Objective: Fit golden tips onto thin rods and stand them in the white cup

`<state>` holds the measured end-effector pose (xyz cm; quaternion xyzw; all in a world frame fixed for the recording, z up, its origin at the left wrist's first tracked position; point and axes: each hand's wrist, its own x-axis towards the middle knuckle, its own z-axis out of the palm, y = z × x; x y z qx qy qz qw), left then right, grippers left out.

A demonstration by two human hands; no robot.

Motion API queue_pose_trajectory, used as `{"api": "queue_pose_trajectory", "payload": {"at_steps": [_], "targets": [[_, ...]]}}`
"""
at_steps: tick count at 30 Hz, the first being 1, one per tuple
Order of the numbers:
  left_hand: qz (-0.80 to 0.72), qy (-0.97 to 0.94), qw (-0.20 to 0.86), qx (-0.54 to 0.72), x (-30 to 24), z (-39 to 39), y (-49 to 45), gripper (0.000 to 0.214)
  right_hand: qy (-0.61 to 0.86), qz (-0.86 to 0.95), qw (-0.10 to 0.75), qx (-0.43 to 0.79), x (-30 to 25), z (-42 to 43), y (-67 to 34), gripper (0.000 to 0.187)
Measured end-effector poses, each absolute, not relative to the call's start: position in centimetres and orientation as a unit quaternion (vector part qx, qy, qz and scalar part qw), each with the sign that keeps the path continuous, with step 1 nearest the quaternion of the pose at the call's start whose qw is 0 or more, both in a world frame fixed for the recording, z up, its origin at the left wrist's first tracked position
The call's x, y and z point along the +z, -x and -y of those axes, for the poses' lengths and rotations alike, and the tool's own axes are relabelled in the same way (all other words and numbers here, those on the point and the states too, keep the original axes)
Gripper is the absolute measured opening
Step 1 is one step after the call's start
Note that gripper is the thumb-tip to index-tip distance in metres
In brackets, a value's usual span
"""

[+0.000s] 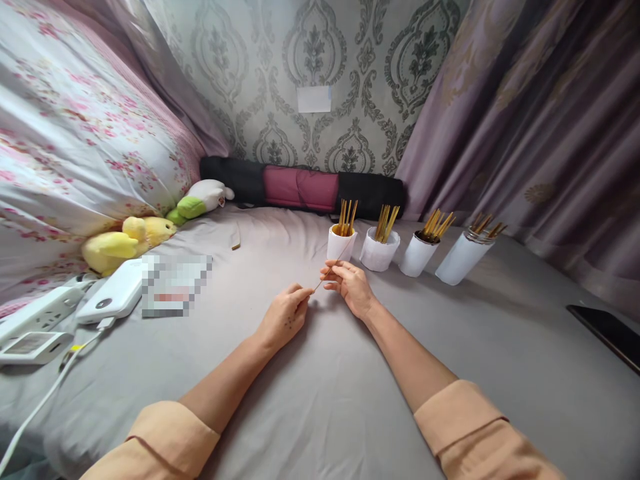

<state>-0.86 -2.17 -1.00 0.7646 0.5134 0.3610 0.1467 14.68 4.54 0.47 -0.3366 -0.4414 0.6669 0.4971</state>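
A thin brown stick [319, 285] slants between my two hands over the grey sheet. One end is pinched between the thumb and fingers of my left hand [287, 313]. My right hand [350, 287] has its fingers curled around the stick farther up, and the upper tip points towards a white paper-wrapped cup [341, 247]. That cup stands just beyond the right hand and has several similar sticks [347, 217] upright in it. To its right follow a wide white cup [380, 252], a white cup with a dark rim [419, 257] and a white-wrapped jar [463, 259], each with sticks inside.
On the left lie a white power bank [113, 293] with a cable, a power strip [43, 313], a blurred flat packet [173, 293] and plush toys [145, 233]. A black-and-maroon roll [300, 187] lies along the wall. At the right edge rests a dark phone [607, 333].
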Motion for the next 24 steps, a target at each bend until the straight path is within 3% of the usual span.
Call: {"api": "queue_pose_trajectory", "payload": {"at_steps": [24], "targets": [[-0.523,-0.745,0.161,0.381,-0.5,2.28,0.61,0.026,0.352,0.449,0.507,0.646,0.2,-4.66,-14.46,0.023]]}}
